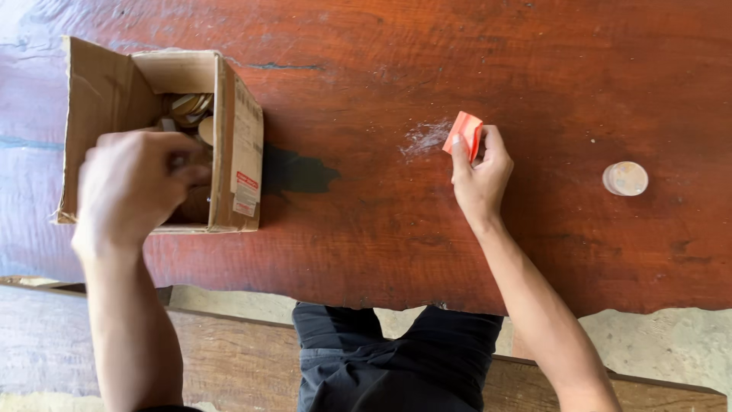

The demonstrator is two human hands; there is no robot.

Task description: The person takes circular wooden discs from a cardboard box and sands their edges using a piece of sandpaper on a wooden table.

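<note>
The left hand (130, 187) reached into the open cardboard box (103, 99), its fingers curled over the contents; whether that grip had closed on anything could not be told, since the fingertips were hidden below the knuckles. The box held several round wooden discs (189, 107), pale tan and flat, stacked loosely on edge; their number could not be counted. The box was plain brown corrugated board with worn flaps. One rectangular white label with a red band (245, 187) sat on its right outer wall.

The right hand (480, 175) rested on the tabletop (366, 229), well apart from the box. Its grip was clamped, thumb against fingers, on one folded orange abrasive sheet (465, 133), held upright with the lower edge near the surface. Just beside the sheet lay one patch of pale dust (425, 137).

One further round wooden disc (625, 178) lay flat on the tabletop, well to the right of the right hand. The tabletop was a thick slab of reddish-brown wood with visible grain, an uneven near edge and one dark stain (299, 172) beside the box.
</note>
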